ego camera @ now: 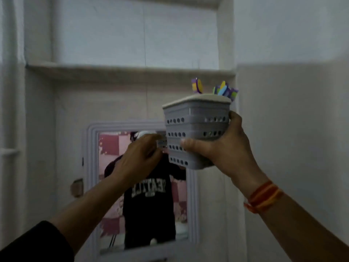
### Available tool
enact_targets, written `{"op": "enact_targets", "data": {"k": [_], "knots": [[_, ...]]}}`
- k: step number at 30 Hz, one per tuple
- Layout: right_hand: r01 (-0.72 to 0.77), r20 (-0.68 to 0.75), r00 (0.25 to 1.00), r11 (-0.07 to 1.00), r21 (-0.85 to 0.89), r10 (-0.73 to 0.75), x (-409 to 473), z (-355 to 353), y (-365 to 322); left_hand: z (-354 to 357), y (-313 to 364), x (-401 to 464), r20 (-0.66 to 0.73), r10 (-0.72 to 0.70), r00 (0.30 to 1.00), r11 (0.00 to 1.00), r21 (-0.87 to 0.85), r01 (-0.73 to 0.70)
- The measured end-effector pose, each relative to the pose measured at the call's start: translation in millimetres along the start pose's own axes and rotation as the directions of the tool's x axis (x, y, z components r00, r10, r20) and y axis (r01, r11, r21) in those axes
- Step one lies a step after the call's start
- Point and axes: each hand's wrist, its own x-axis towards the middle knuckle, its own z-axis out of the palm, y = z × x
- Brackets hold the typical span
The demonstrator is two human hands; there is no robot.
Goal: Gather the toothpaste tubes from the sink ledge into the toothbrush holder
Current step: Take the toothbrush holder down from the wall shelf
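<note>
White plaster walls (292, 110) fill the frame, with a bare shelf (130, 69) running across the upper middle and a white-framed mirror (143, 188) set below it at lower centre. Raised in front of the wall, right of centre, is the holder (194, 133), a grey plastic basket with rows of round holes and a pale rim, tilted slightly so its top leans toward the upper right. Colourful ends (222, 90) in purple, yellow, green and blue poke above the rim at the top right of the holder, and one more sits apart to their left; whether these are tubes or brushes cannot be told from this blurred view. The right hand (224, 148) grips the holder from the right and underneath, thumb pressed across its front lower face and fingers wrapped behind its right side. An orange thread band (264, 196) circles the right wrist at the lower right of the frame. The left hand (139, 156) is up at the holder's lower left edge, fingers curled toward it and apparently touching the side; whether it is clamped on the plastic or only resting there is unclear. A dark sleeve (35, 242) covers the left forearm in the lower left corner. Reflected in the mirror are a person in a dark printed shirt and pink-and-white checked tiles behind them.
</note>
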Motion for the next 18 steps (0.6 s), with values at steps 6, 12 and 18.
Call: {"op": "enact_targets", "data": {"k": [6, 12, 18], "knots": [[-0.129, 0.068, 0.989, 0.991, -0.032, 0.131, -137, 21, 98, 64, -32, -120, 0.326, -0.161, 0.931, 0.965, -0.146, 0.218], [-0.389, 0.024, 0.919, 0.916, -0.094, 0.393, -275, 36, 189, 130, -47, -235, 0.664, -0.327, 0.673, 0.886, -0.032, 0.462], [-0.596, 0.01, 0.799, 0.793, -0.125, 0.601, -366, 35, 250, 199, -62, -306, 0.834, -0.389, 0.39, 0.866, 0.187, 0.463]]}}
